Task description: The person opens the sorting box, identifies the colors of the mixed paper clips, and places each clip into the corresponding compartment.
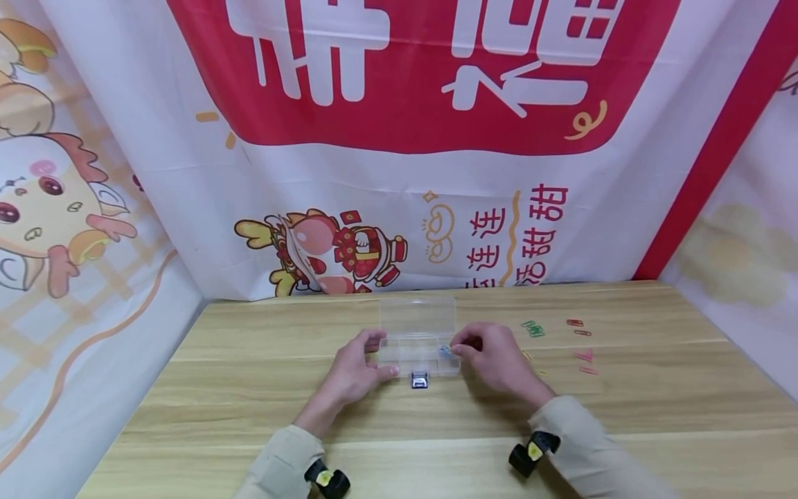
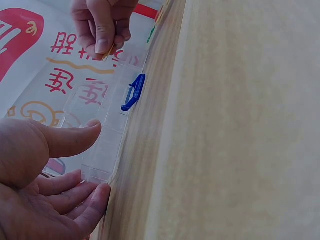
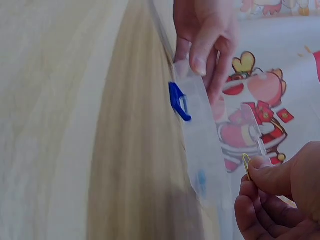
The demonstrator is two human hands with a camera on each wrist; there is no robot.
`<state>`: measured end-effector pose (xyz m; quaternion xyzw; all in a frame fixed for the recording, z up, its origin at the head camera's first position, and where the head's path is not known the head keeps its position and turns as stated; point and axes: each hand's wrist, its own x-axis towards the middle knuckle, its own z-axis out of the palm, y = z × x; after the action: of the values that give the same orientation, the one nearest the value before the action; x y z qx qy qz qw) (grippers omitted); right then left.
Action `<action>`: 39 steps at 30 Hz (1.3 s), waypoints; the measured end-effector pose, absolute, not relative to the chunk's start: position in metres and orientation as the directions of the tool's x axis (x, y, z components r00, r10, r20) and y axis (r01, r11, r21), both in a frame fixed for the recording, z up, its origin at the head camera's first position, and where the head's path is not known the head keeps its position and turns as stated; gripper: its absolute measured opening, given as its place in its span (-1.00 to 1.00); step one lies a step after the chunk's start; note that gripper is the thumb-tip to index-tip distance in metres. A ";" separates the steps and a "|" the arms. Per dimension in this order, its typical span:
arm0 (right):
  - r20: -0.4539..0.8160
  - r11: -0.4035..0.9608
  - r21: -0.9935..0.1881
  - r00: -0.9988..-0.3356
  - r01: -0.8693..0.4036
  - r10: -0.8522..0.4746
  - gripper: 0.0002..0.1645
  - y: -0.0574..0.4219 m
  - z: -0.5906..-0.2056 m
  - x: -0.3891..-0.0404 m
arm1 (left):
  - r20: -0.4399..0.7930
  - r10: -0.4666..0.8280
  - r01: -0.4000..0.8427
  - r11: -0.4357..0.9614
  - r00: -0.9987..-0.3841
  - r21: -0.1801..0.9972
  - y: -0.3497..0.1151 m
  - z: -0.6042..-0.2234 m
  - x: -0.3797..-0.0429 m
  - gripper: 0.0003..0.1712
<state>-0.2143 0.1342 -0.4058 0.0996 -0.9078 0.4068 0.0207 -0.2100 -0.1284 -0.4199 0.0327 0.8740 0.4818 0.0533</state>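
A clear plastic compartment box [image 1: 408,355] lies on the table with its lid [image 1: 418,316] raised at the back and a blue latch [image 1: 420,380] at its front. My left hand [image 1: 355,369] holds the box's left end between thumb and fingers. Over the right end, my right hand [image 1: 499,352] pinches a yellow paper clip [image 3: 246,164] between thumb and forefinger. Blue paper clips [image 1: 445,351] sit in a right-hand compartment, close below the right fingertips.
To the right on the wooden table [image 1: 648,416] lie green paper clips [image 1: 533,329], red paper clips [image 1: 575,323] and pink paper clips [image 1: 584,356]. A few yellow paper clips [image 1: 528,355] show beside the right wrist. A printed cloth [image 1: 349,180] hangs behind the table's back edge.
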 end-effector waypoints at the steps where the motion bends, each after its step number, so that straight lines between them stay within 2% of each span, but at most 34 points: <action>1: 0.118 0.651 -0.732 -0.979 -0.200 -0.168 -0.93 0.132 -0.406 -0.214 | -0.064 0.107 0.003 0.534 -0.992 0.845 -0.128 -0.420 -0.210 -0.16; 20: 0.127 0.660 -0.720 -0.976 -0.215 -0.179 -0.90 0.136 -0.408 -0.212 | -0.076 0.096 -0.013 0.537 -0.992 0.843 -0.127 -0.417 -0.210 -0.15; 29: 0.119 0.702 -0.688 -0.983 -0.185 -0.142 -0.87 0.181 -0.407 -0.209 | -0.067 0.105 0.000 0.541 -0.992 0.841 -0.128 -0.419 -0.210 -0.15; 39: 0.069 0.757 -0.644 -0.993 -0.114 -0.091 -0.70 0.238 -0.409 -0.198 | -0.068 0.103 -0.001 0.546 -0.992 0.838 -0.127 -0.420 -0.210 -0.14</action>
<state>-0.1977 0.2375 -0.4091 0.0547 -0.9370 0.3445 0.0167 -0.2104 -0.1271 -0.4201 0.0292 0.8776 0.4753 0.0546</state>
